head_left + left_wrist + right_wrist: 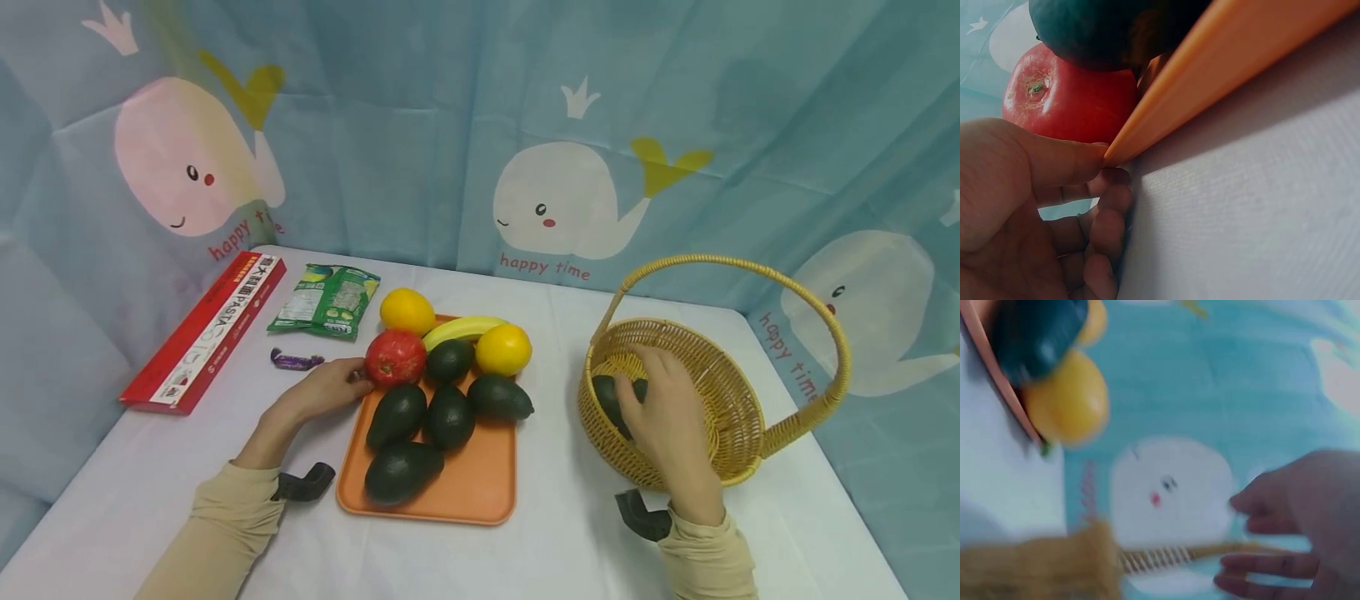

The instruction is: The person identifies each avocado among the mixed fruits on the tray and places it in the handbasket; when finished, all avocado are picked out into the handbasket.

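Observation:
My left hand (326, 392) grips the left rim of an orange tray (480, 483), with the thumb on top of the edge and the fingers curled below it in the left wrist view. Right by that thumb sits a red pomegranate (1079, 94). On the tray lie several dark green avocados (401, 472), a banana (465, 330) and yellow lemon-like fruit (504, 350). My right hand (667, 408) is over the wicker basket (738, 408), its thumb overlapping a dark avocado (611, 404) inside. In the blurred right wrist view, its fingers are parted with nothing between them.
Left of the tray are a long red pasta box (202, 333), a green snack bag (326, 300) and a small purple-wrapped candy (296, 360). The basket's tall handle (836, 333) arches above the right hand. A blue whale-print curtain (420, 167) hangs behind the white table.

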`<state>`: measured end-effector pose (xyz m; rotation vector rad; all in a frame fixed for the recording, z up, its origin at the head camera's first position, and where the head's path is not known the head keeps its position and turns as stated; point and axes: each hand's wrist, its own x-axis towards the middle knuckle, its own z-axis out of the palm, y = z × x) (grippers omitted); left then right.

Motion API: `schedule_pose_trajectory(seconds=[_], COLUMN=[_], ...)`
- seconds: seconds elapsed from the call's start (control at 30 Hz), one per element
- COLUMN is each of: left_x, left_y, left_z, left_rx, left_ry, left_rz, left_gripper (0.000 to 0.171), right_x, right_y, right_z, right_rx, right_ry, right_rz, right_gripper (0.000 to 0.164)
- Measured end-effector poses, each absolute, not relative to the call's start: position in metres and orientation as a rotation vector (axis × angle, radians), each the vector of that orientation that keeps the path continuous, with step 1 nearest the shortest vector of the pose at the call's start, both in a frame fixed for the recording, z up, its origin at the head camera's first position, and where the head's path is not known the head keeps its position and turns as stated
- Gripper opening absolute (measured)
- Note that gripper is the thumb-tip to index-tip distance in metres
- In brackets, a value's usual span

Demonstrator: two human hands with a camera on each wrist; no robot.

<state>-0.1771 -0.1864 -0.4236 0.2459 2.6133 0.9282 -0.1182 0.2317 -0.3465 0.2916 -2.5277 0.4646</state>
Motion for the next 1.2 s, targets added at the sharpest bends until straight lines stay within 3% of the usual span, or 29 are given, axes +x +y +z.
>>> schedule_pose_trajectory(seconds=[0.17,0.4,0.67,1.2], left_x=[-0.179,-0.178,-0.178,-0.176], left_y=[-0.183,-0.183,-0.184,-0.187], left_z=[-0.425,-0.427,-0.426,-0.424], left_rx=[0.252,0.228,0.215,0.223], left_ry=[2.612,2.607,2.607,2.607], left_rz=[0.931,0.923,0.928,0.931], left_gripper=[0.044,0.046,0.046,0.045], right_x=[-0.122,-0.129,-0.131,-0.134], right_y=[0.195,0.161,0.148,0.137], right_z=[-0.369,-0.395,-0.406,-0.412], right_rx=[0.616,0.849,0.904,0.871], right_ry=[-2.465,-2.555,-2.674,-2.614], right_rz=[0.407,0.190,0.097,0.084], right_gripper=[0.051,0.064,0.068,0.059])
